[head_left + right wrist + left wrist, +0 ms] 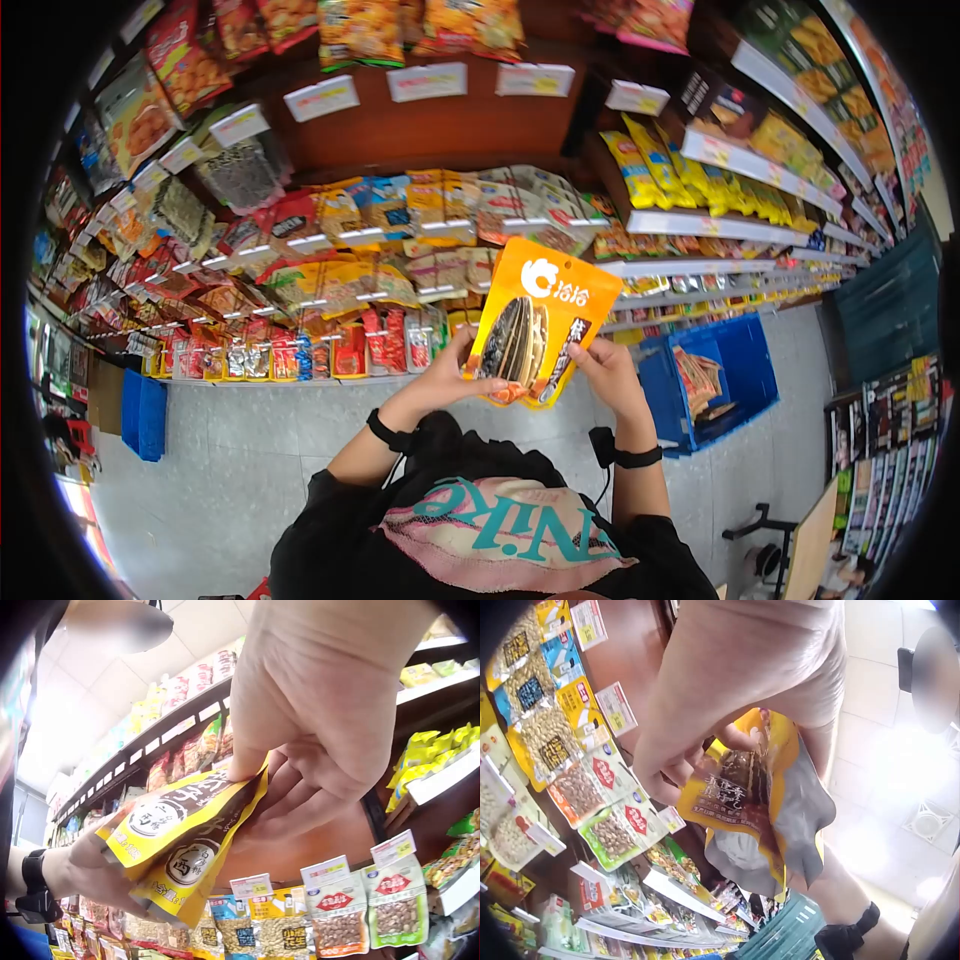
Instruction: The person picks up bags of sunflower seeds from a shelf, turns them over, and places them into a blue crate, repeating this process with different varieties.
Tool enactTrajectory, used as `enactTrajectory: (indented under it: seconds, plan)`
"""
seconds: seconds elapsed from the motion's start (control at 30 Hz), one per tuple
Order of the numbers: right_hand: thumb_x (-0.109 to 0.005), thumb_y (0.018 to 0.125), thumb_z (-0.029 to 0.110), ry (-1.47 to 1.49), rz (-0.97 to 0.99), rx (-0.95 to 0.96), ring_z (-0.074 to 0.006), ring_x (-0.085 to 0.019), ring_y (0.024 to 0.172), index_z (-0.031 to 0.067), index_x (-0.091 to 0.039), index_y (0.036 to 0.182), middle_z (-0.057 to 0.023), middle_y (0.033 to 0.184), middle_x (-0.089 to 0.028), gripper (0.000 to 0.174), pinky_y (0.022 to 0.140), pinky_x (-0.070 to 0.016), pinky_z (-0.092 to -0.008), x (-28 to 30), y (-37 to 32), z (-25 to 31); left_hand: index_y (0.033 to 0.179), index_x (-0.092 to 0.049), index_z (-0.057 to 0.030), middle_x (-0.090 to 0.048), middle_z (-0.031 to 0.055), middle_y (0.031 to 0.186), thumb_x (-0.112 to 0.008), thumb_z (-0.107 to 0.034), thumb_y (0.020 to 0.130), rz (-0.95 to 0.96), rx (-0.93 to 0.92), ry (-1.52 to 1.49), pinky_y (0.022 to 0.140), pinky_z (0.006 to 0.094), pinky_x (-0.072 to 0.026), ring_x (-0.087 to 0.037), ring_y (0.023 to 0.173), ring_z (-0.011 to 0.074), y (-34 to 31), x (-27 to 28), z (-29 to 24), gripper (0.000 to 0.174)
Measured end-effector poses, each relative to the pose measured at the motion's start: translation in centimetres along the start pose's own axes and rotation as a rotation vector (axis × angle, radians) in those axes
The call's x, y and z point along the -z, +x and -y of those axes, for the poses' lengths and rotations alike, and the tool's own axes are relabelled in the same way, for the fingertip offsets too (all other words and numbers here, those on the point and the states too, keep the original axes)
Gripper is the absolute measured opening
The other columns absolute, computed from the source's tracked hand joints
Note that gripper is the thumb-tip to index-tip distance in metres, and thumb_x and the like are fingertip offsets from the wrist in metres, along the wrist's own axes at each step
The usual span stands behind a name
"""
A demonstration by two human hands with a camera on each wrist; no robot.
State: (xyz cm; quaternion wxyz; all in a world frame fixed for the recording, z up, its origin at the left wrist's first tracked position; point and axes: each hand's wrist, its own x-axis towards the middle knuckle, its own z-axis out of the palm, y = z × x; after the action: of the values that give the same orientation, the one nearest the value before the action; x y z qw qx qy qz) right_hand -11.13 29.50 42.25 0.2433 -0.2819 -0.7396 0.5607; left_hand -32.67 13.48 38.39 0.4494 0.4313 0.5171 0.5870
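Note:
Two orange-yellow bags of sunflower seeds [535,330] are held one behind the other in front of the chest, the front one showing large striped seeds. My left hand [445,380] grips their lower left side, the thumb lying across the front. On the right edge my right hand [610,378] pinches them, thumb in front and fingers behind. The right wrist view shows both bag edges [184,862] lying slightly apart, with the right hand [315,712] around them. In the left wrist view, the silver bottom folds [802,814] face the camera beside the left hand [727,682].
Shelves ahead carry nut and seed packets [440,200] behind white price tags [428,82]. Yellow snack bags [690,180] line the right shelves. On the floor stand a blue basket [740,370] with packets inside and another blue bin [145,415] at left.

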Motion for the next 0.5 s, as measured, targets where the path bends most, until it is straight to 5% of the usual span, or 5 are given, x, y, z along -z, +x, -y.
enactTrajectory:
  seconds: [0.17,0.23,0.27,0.5]
  plan:
    - [-0.060,0.095,0.024,-0.016,-0.080,-0.017,-0.0040,-0.043,0.067,-0.0058,-0.064,0.083,0.0024,0.070,-0.055,0.032,0.056,-0.0372,-0.0231,5.6,-2.5,-1.5,0.130,-0.044,0.0008,-0.053,0.0105,0.121,-0.083,-0.025,0.072,0.076,0.072,0.002,0.101,0.0330,-0.0371,-0.049,0.117,0.0191,2.9,-5.3,-0.3,0.074]
    - [-0.059,0.096,0.023,0.025,-0.131,-0.032,-0.0042,-0.045,0.068,-0.0065,-0.064,0.085,0.0016,0.071,-0.057,0.032,0.058,-0.0393,-0.0230,7.4,-2.8,-3.4,0.138,-0.035,0.0004,-0.049,0.0088,0.132,-0.082,-0.015,0.073,0.165,0.131,-0.007,0.104,0.0330,-0.0385,-0.048,0.122,0.0170,4.6,-6.8,-0.7,0.082]
    - [-0.059,0.096,0.023,0.032,-0.145,-0.039,-0.0042,-0.045,0.068,-0.0065,-0.064,0.085,0.0016,0.071,-0.057,0.032,0.058,-0.0393,-0.0230,8.1,-2.9,-3.7,0.137,-0.039,0.0014,-0.050,0.0115,0.131,-0.083,-0.025,0.073,0.170,0.152,-0.008,0.106,0.0340,-0.0349,-0.046,0.124,0.0199,5.3,-7.6,-0.8,0.082]
    - [-0.058,0.097,0.023,0.085,-0.270,-0.106,-0.0048,-0.049,0.071,-0.0074,-0.064,0.087,0.0003,0.074,-0.061,0.032,0.065,-0.0431,-0.0234,14.4,-2.4,-6.2,0.140,-0.034,0.0007,-0.048,0.0093,0.133,-0.083,-0.020,0.073,0.363,0.150,0.105,0.107,0.0345,-0.0337,-0.046,0.124,0.0172,13.0,-11.8,1.0,0.086]
